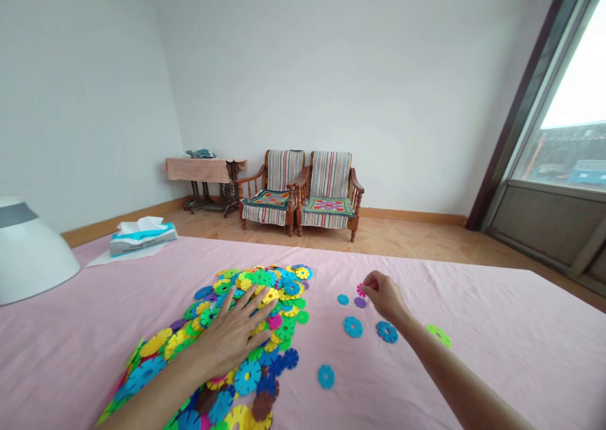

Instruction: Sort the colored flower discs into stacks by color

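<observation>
Pinching the pink disc [360,289] between thumb and fingertips, our right hand [386,296] is closed over the far part of the pink cloth [530,329], right of the pile of discs [285,327]. Whether the pink disc touches the cloth or is raised, we cannot tell. Our left hand [239,335] lies palm down on the pile, fingers spread apart, seemingly gripping nothing.

To handle the pink disc well, we do best to hold it lightly by its rim and mind the purple disc [360,302] just to its near side. A flat, gentle left palm should steady the heap; dragging it could send the overlapping pieces sliding.

Counting right of the pile, we find seven discs: one pink, one purple, one green disc [439,336] just right of our forearm, and four blue. Those four are a small light-blue disc [343,299], a mid-blue disc [353,327], a dark-blue disc [387,332] and the nearest blue disc [326,376]. The pile overlaps too much for us to count. Beyond the cloth stand two armchairs [327,206]; at far left sits one tissue pack [142,239].
</observation>
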A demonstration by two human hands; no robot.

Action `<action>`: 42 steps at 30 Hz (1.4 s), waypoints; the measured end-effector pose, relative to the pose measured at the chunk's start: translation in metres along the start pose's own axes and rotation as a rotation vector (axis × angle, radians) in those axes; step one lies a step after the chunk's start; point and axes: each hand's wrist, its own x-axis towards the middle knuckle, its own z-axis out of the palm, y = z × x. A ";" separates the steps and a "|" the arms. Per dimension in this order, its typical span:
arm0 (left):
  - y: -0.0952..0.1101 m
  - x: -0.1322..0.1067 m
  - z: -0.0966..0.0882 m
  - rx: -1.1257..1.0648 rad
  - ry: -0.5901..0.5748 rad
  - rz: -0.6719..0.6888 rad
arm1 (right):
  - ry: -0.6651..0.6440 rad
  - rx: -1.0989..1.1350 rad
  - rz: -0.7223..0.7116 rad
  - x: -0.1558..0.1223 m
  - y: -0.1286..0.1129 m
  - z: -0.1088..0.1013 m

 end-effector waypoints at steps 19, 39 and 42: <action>0.013 -0.019 -0.006 0.010 0.056 0.044 | -0.043 -0.051 0.159 0.011 0.059 -0.003; 0.028 -0.051 -0.013 0.016 0.068 0.122 | -0.057 -0.098 -0.193 -0.070 -0.005 -0.004; 0.033 -0.058 -0.017 0.024 0.067 0.105 | -0.132 -0.044 -0.373 -0.116 -0.019 0.007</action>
